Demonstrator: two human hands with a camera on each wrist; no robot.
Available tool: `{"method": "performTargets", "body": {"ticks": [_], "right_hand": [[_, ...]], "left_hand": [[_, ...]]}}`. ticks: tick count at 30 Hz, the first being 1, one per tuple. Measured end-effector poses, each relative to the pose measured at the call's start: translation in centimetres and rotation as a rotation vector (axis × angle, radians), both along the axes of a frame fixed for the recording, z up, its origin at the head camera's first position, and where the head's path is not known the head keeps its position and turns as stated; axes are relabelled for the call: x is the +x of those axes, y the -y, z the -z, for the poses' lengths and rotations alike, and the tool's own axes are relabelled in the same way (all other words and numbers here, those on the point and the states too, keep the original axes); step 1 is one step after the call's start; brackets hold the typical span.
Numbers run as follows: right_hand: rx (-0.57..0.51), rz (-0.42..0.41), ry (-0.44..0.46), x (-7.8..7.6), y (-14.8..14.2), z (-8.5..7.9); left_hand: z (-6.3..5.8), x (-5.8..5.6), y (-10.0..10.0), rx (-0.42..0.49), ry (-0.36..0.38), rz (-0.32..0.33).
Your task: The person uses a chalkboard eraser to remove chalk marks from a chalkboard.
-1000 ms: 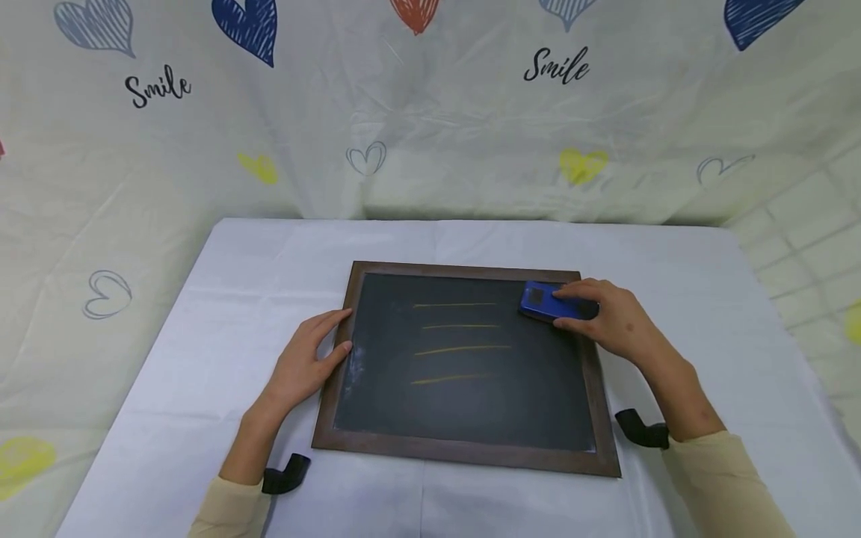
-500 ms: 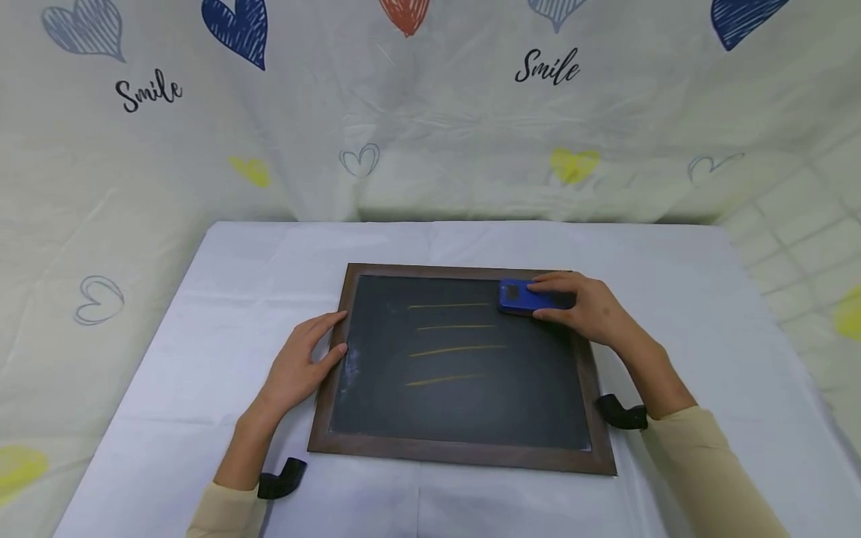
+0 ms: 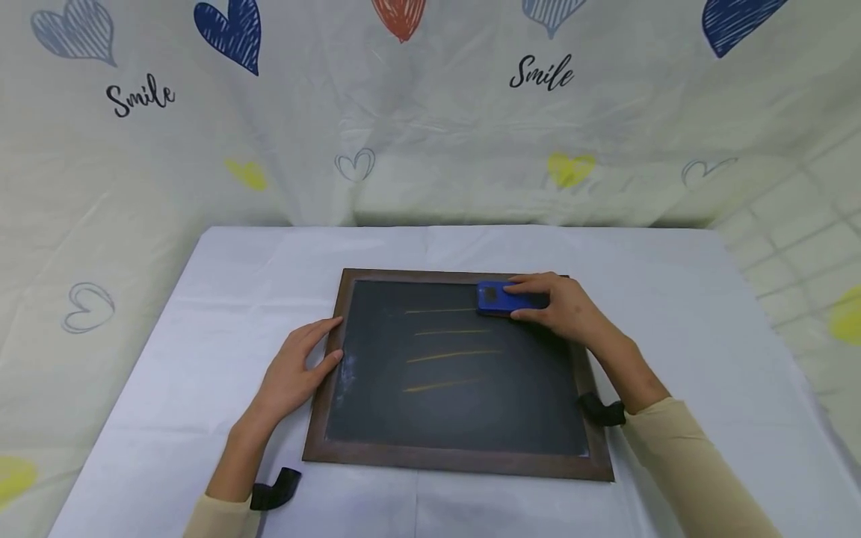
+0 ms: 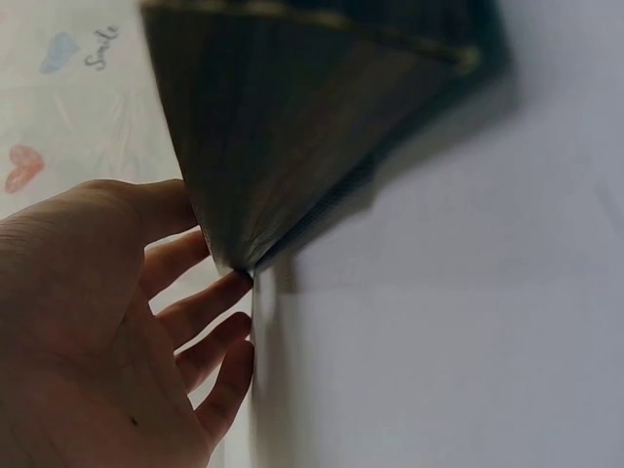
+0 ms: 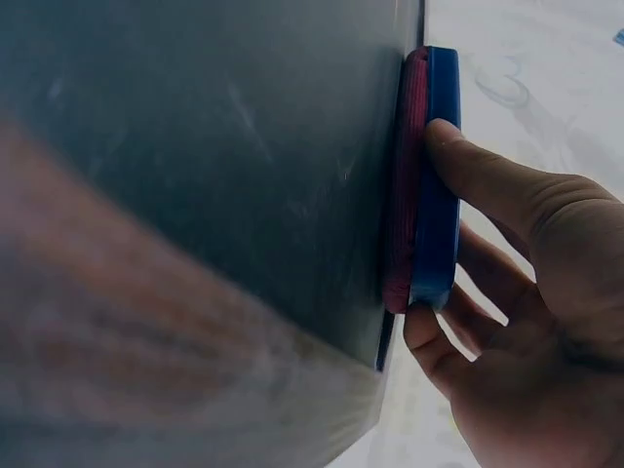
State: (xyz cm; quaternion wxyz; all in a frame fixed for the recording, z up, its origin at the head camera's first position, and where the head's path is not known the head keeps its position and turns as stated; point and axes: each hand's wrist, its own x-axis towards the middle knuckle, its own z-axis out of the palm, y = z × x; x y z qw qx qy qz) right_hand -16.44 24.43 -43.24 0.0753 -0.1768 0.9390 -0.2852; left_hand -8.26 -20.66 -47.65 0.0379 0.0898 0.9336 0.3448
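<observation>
Tan sleeves (image 3: 699, 471) reach in over the white tabletop (image 3: 168, 426), where a brown-framed chalkboard (image 3: 457, 458) lies flat. The left hand (image 3: 292, 373) touches the frame's left side, its fingers loosely spread. Yellow chalk lines (image 3: 454, 356) run across the black surface. Towards the far edge, the right hand (image 3: 568, 310) pinches a blue eraser (image 3: 495, 297) between thumb and fingers, its magenta underside (image 5: 408, 195) against the board; the topmost line meets it. Behind hangs a pale heart-printed cloth (image 3: 437, 104).
</observation>
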Motion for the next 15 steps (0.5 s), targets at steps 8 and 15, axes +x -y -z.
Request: {"method": "performTargets", "body": {"ticks": [8,15], "right_hand": [[0.000,-0.036,-0.007,-0.3,1.7,0.2],[0.003,-0.084,-0.010,-0.8,3.8,0.3]], "left_hand": [[0.2,-0.2,0.2,0.007,-0.017,0.015],[0.1,-0.1,0.3,0.000,-0.020,0.010]]}}
